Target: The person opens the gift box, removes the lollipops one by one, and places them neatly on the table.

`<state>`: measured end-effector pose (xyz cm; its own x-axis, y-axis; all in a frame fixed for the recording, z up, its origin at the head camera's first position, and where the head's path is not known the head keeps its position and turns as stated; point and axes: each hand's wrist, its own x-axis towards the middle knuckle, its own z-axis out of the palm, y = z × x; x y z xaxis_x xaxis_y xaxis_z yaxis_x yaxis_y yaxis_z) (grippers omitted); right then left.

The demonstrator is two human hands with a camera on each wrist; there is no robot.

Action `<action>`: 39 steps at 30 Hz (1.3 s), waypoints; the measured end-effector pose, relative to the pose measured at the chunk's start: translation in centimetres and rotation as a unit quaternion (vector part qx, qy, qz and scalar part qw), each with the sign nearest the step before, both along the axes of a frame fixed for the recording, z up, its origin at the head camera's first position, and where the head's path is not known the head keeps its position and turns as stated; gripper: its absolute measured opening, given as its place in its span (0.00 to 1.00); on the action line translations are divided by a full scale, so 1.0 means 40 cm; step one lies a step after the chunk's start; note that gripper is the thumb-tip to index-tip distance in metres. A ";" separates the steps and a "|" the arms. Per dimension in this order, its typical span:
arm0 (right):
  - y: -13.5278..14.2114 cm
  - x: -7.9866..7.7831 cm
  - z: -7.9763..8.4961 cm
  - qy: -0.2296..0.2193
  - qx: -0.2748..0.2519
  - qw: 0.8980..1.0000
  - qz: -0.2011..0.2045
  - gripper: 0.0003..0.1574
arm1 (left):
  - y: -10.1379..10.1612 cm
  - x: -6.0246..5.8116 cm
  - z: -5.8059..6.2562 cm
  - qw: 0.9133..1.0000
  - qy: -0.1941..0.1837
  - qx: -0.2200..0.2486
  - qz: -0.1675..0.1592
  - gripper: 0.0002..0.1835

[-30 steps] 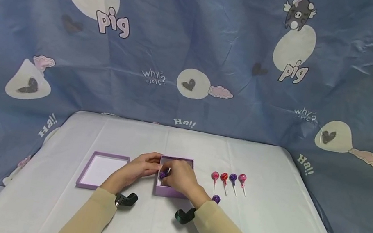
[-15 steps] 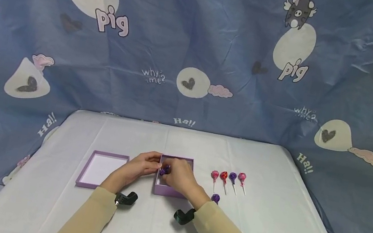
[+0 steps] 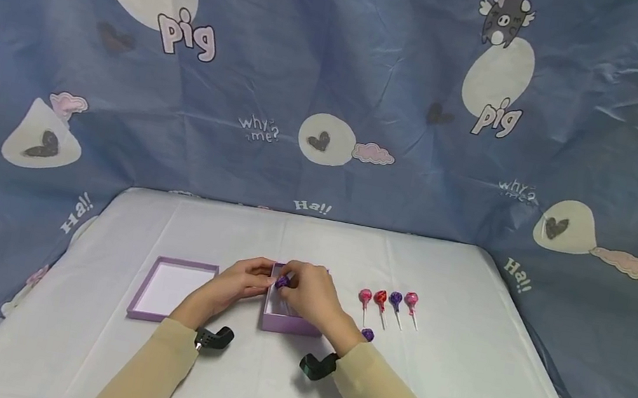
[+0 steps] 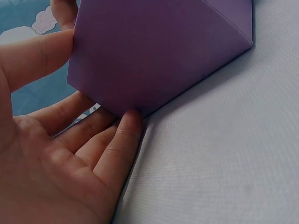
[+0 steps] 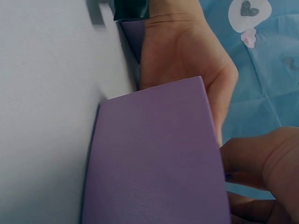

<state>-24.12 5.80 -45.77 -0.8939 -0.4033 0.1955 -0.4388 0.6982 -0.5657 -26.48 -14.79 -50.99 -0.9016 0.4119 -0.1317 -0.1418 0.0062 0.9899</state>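
A purple box [image 3: 291, 326] stands with its open side up at the middle of the table. Beside its left wall is my left hand [image 3: 243, 280]. In the left wrist view the thumb [image 4: 42, 58] touches the rim, while nearly straight fingers [image 4: 119, 149] rest against the wall low down near a corner. My right hand [image 3: 312, 292] reaches over the box and pinches a purple-wrapped lollipop [image 3: 282, 281] by its head, near the left inner wall. Its pale stick points down into the box. The right hand hides much of the box's inside; the right wrist view shows mostly the outer wall [image 5: 154, 154].
Left of the box lies a purple-rimmed lid [image 3: 147, 317], white inside. On the right, pink [image 3: 364, 296], red [image 3: 381, 296], purple [image 3: 396, 299] and another pink lollipop [image 3: 412, 299] lie in a row. A further purple lollipop [image 3: 367, 335] is partly hidden by the right forearm.
My right hand has risen slightly and moved back in the box with the purple lollipop, whose stick now shows. My left hand keeps its place at the box's left wall.
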 end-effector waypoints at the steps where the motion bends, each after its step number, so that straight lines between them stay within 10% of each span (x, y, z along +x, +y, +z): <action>1: 0.002 0.001 0.002 -0.001 -0.003 1.000 0.000 0.15 | 0.001 -0.001 -0.002 1.000 -0.002 0.000 0.002 0.25; 39: 0.118 0.028 0.045 0.013 -0.111 0.992 -0.053 0.13 | -0.003 -0.003 -0.011 1.000 -0.006 0.009 0.001 0.30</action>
